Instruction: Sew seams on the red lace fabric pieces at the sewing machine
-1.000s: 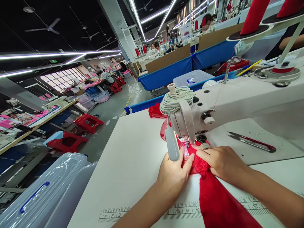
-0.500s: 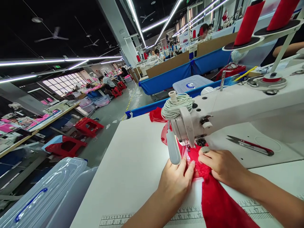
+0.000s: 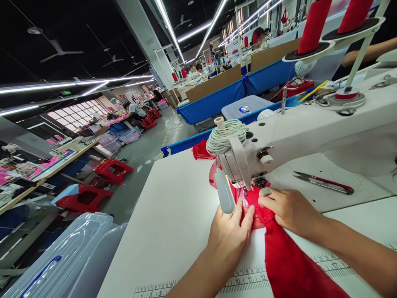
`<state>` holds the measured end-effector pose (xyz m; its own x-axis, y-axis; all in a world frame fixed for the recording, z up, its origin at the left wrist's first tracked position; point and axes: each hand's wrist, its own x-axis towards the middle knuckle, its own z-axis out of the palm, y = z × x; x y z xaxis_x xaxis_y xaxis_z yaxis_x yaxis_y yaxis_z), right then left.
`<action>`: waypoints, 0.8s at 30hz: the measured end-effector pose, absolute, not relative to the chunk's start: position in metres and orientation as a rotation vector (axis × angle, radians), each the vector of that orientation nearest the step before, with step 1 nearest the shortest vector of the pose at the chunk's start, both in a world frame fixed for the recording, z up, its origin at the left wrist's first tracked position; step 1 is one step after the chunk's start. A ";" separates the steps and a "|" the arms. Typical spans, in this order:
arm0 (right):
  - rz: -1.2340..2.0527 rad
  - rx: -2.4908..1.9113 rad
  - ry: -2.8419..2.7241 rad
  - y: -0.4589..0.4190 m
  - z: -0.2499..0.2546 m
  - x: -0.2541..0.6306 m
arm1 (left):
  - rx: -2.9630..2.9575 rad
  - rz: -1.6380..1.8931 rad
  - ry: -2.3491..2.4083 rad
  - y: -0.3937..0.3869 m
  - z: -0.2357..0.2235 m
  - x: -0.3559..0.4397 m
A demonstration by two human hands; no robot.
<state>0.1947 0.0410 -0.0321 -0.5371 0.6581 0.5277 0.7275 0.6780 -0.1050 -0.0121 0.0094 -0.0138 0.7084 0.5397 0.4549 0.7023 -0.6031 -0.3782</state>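
Red fabric (image 3: 291,256) sits at both hands: far end goes toward the presser foot (image 3: 245,192) just ahead of the fingertips, tail comes back between the forearms, long axis far-left to near-right. Left grip (image 3: 228,231) is nearer the foot, fingers spread, pressing flat, nothing pinched. Right grip (image 3: 290,210) looks closed, pinching the bunched edge; thumb mostly hidden. Count: one sewing machine (image 3: 310,122) ahead-right of the grips, one lamp (image 3: 225,192) just over left grip, one pair of snips (image 3: 324,183) ahead-right of right grip, two thread cones (image 3: 314,27) well beyond it, one desk (image 3: 161,231) underneath.
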 end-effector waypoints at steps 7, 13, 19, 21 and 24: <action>-0.157 -1.129 -2.346 0.043 -0.036 0.193 | -2.418 -0.344 -0.936 0.014 -0.015 -0.016; -0.147 -1.123 -2.411 0.041 -0.030 0.196 | -2.450 -0.360 -0.947 0.014 -0.007 -0.017; -0.139 -1.014 -2.455 0.034 -0.021 0.198 | -2.500 -0.470 -1.081 0.011 -0.004 -0.010; -0.130 -0.921 -2.468 0.032 -0.021 0.198 | -2.456 -0.509 -1.086 0.012 -0.008 -0.008; -0.066 -0.884 -2.449 0.030 -0.023 0.197 | -2.451 -0.540 -1.062 0.014 -0.013 -0.008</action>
